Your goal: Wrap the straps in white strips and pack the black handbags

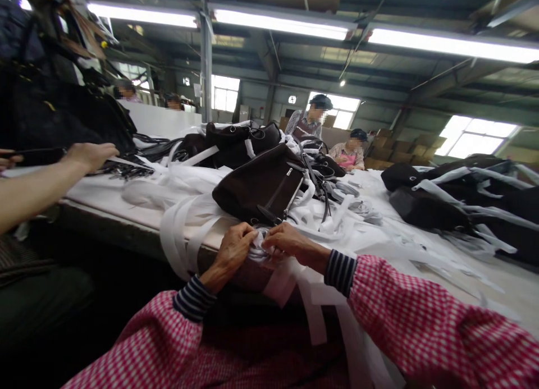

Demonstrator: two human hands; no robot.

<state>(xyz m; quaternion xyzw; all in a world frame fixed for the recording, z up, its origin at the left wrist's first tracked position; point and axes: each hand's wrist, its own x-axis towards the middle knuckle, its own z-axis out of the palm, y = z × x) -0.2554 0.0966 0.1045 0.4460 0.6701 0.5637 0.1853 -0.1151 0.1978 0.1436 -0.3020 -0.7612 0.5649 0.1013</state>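
The pale coil (257,253) sits right at the near edge of the tabletop (138,212), just below the middle of your view, its thin grey-white loops laid round one another and partly hidden by your fingers. Your left grip (231,247) closes on it from nine o'clock and your right grip (291,240) from three. Both are narrow, fingertips pinched on the coil and on a crumpled white wisp at its top; whether that wisp is paper or cloth, you cannot tell from here.

At twelve o'clock, just behind your fingers, leans a dark brown bag (252,184), matte and soft-sided, with a silvery zip pull on its face. Beyond it at the same hour rises a heap of dark bags (236,142) with slim straps and white wrapping. At nine to ten, broad white strips (179,232) curl in smooth, flat ribbons over the edge; at five, more hanging strips (315,316) drop straight past the tabletop. Near two to three o'clock lie rounded black bags (438,204), their handles bound in white.

At ten, well apart from you, a co-worker's hand (90,155) is closed beside a narrow white band (132,163). Your gingham sleeves (404,305) puff out above ribbed, striped cuffs (340,272).
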